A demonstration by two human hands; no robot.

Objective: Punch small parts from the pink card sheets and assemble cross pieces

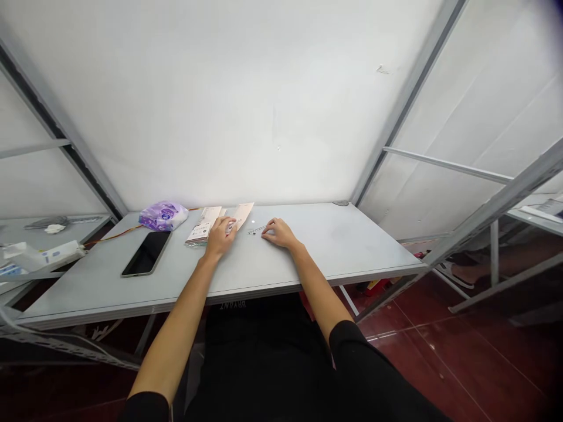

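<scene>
Marked strip (255, 231) between the two hands, nearer the right.
The strip lay left of the right hand (277, 232), its long axis roughly along the front edge of the desk (334, 249), its right end by that hand's fingertips; these were drawn narrowly together, though whether they gripped it could not be told. The left hand (221, 235), fingers slightly parted, was over a pale card (245, 212) toward the back edge, its hold unclear. Both forearms reached in across the front edge.
</scene>
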